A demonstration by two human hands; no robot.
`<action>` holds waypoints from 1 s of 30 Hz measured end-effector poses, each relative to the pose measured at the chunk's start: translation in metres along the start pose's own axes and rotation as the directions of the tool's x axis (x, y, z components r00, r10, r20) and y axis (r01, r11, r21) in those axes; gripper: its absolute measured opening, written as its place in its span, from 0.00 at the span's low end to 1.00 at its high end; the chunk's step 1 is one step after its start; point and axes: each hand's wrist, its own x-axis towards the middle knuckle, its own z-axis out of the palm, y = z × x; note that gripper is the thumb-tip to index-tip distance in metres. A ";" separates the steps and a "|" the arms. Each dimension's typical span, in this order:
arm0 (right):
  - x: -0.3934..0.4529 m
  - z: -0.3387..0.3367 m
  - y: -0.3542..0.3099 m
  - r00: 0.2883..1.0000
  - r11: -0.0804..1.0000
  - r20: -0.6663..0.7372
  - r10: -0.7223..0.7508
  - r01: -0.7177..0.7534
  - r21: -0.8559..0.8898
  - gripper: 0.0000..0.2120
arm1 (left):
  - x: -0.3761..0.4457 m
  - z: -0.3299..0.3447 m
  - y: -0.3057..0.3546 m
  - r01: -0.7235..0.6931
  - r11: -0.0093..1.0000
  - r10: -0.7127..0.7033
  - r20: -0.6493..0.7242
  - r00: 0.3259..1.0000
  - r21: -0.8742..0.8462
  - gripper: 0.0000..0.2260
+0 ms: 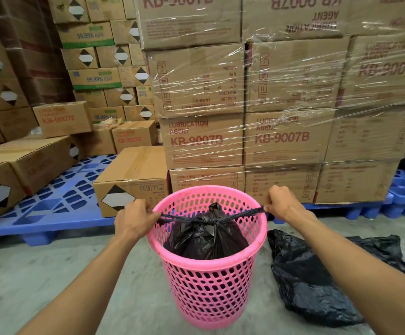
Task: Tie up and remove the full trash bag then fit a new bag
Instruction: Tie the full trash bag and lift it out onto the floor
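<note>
A pink perforated trash basket (211, 281) stands on the concrete floor in front of me. Inside it sits a full black trash bag (206, 240) with a knot at its top, near the basket's mouth. My left hand (133, 218) is shut on the bag's left tail at the basket's left rim. My right hand (281, 201) is shut on the right tail at the right rim. Both tails are stretched taut sideways from the knot. A loose black bag (317, 284) lies crumpled on the floor to the right of the basket.
Shrink-wrapped cardboard boxes (281, 139) are stacked high on a blue pallet (404, 192) just behind the basket. More cartons (131, 180) sit on another blue pallet (58, 201) to the left. Bare concrete floor (51, 269) lies at the near left.
</note>
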 end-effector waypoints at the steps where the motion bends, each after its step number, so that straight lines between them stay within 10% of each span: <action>1: -0.001 -0.003 -0.001 0.999 1.000 0.036 0.007 -0.007 -0.002 0.05 | 0.002 -0.002 0.000 -0.002 0.998 0.001 -0.004 1.000 -0.069 0.14; 4: -0.004 -0.010 -0.007 0.974 0.961 0.180 -0.136 0.086 0.263 0.11 | 0.004 -0.012 0.014 -0.041 0.914 0.047 0.004 0.999 -0.403 0.12; 8: -0.023 -0.017 -0.048 0.892 0.638 0.185 -0.412 0.137 0.758 0.09 | 0.001 -0.023 0.054 -0.242 0.831 0.247 -0.057 0.967 -0.501 0.13; 16: -0.030 0.016 -0.103 0.905 0.306 0.181 -0.385 -0.059 0.950 0.07 | -0.010 -0.019 0.107 -0.273 0.707 0.273 -0.105 0.956 -0.653 0.13; 20: -0.028 0.017 -0.107 0.945 0.292 0.140 -0.296 -0.050 0.955 0.08 | -0.006 -0.001 0.088 -0.068 0.706 0.169 0.073 0.983 -0.705 0.12; 23: -0.028 0.016 -0.116 0.960 0.341 0.090 -0.265 0.006 0.940 0.08 | -0.024 0.033 0.074 -0.039 0.801 0.342 0.403 0.849 -0.597 0.18; 30: -0.035 0.032 -0.114 0.966 0.342 0.069 -0.249 0.021 0.939 0.09 | -0.027 0.077 0.083 -0.251 0.821 0.447 0.304 0.841 -0.512 0.19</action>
